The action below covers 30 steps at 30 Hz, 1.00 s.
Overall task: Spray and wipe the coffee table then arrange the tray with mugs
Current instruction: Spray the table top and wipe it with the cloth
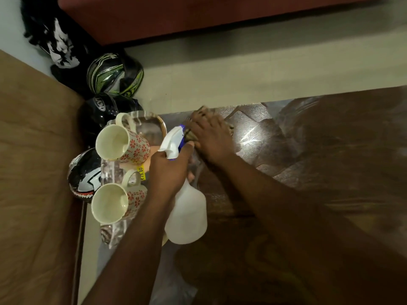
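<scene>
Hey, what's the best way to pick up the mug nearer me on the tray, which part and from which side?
Grip the near mug by its handle, coming from the far side, over the tray. The handle loop points away from you toward the other mug and looks open, while the left hand with the spray bottle crowds the right side.

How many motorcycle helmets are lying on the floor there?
3, all left of the coffee table: a green-and-black helmet farthest away, a black helmet behind the tray, and a shark-mouth helmet beside the mugs. More may be hidden.
</scene>
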Motion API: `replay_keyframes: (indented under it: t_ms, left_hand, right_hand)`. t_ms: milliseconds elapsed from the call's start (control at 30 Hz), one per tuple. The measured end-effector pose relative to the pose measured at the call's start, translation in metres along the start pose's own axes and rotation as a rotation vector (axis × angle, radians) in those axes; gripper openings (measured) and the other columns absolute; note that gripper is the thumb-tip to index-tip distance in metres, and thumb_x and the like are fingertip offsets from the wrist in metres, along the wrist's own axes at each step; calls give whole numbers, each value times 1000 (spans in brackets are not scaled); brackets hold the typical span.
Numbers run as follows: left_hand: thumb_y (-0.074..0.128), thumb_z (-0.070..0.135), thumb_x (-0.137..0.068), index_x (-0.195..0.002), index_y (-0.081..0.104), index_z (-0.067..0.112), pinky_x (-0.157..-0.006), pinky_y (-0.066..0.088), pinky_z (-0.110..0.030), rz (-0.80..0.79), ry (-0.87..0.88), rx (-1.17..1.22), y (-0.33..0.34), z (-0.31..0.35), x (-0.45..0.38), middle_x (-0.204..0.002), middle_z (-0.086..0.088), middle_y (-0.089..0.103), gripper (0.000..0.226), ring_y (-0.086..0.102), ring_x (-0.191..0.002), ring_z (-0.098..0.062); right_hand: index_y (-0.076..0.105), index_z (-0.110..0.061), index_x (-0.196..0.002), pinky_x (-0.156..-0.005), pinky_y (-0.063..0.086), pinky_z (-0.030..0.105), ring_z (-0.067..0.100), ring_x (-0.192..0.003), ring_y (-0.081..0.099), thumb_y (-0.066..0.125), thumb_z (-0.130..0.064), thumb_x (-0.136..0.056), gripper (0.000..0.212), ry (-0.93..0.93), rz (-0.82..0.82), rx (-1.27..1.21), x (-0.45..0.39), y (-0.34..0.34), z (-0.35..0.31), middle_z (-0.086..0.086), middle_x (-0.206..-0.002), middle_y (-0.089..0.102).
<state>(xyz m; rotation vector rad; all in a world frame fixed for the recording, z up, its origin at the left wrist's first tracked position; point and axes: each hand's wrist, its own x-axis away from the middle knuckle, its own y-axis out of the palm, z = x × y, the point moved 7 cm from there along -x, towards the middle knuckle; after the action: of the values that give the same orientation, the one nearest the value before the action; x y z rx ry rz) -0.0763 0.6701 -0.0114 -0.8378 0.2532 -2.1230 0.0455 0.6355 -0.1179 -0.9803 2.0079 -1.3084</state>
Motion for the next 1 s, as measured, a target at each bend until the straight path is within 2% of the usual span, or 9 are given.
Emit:
replay_keyframes:
  t_ms: [67, 133, 233, 433, 533, 600, 700, 800, 1000]
  left_hand:
    - [64, 27, -90, -70, 55, 33, -42, 44, -11, -23, 3, 13, 1, 2, 3, -46, 13, 61, 24, 55, -39, 7]
    - [64, 23, -89, -65, 55, 34, -52, 51, -23, -9, 29, 5, -2, 2, 3, -51, 10, 65, 28, 57, -40, -2]
    - [66, 32, -86, -81, 62, 33, -61, 55, -35, 10, 34, -22, -5, -1, 3, -65, -6, 68, 7, 61, -51, -18]
    - [64, 18, -91, -75, 56, 30, -37, 37, -5, -76, 68, 76, 12, 6, 12, -44, 18, 60, 21, 52, -36, 7]
    - [64, 26, -90, -80, 65, 12, -43, 46, -19, -57, 29, 29, 27, 5, 13, -53, -5, 61, 17, 50, -33, -5]
    - [66, 34, -89, -75, 64, 25, -53, 51, -29, -85, -6, 12, 37, 6, 16, -66, -14, 68, 16, 56, -41, -12]
    - [66, 32, -89, -80, 60, 36, -48, 49, -22, -125, -18, 27, 43, 4, 20, -71, -9, 71, 12, 58, -43, -7]
    - [64, 28, -89, -70, 64, 17, -50, 45, -29, -87, -34, -26, 35, -7, 24, -55, -7, 60, 22, 53, -39, -16]
    - [68, 33, -87, -66, 63, 31, -51, 48, -32, -87, -89, -16, 21, -40, 38, -67, -15, 71, 22, 53, -41, -19]
  right_hand:
    - [52, -25, -132, -109, 21, 43, 30, -135, 37, 57, -38, -87, 48, -202, -48, 15, 25, -3, 0, 1, -140, 50]
    - [46, -30, -136, -111, 23, 44, 25, -138, 32, 53, -42, -91, 48, -233, -68, 28, 51, -17, 28, -3, -144, 45]
    - [40, -31, -139, -112, 25, 46, 23, -136, 32, 38, -41, -97, 44, 92, 22, 95, 70, -58, 113, -3, -145, 42]
    - [44, -16, -136, -110, 25, 47, 32, -134, 33, 30, -44, -94, 52, 643, 182, 135, 47, -89, 189, 10, -142, 44]
    - [43, -24, -138, -111, 24, 48, 30, -137, 31, 29, -44, -94, 51, 386, 59, 95, 28, -48, 112, 6, -145, 43]
    - [46, -23, -136, -112, 24, 47, 29, -139, 30, 44, -39, -93, 46, 123, 15, 52, 46, -27, 59, 5, -143, 45]
    - [46, -25, -135, -111, 25, 43, 27, -137, 35, 57, -37, -88, 49, -202, -79, 26, 113, -22, 18, 1, -141, 49]
    - [43, -30, -138, -112, 20, 42, 24, -139, 30, 48, -41, -87, 52, -409, -177, 92, 165, -29, 36, -3, -147, 42]
    - [46, -25, -134, -110, 26, 51, 29, -138, 31, 46, -40, -88, 49, 257, 39, 34, 151, -46, 69, 2, -143, 46]
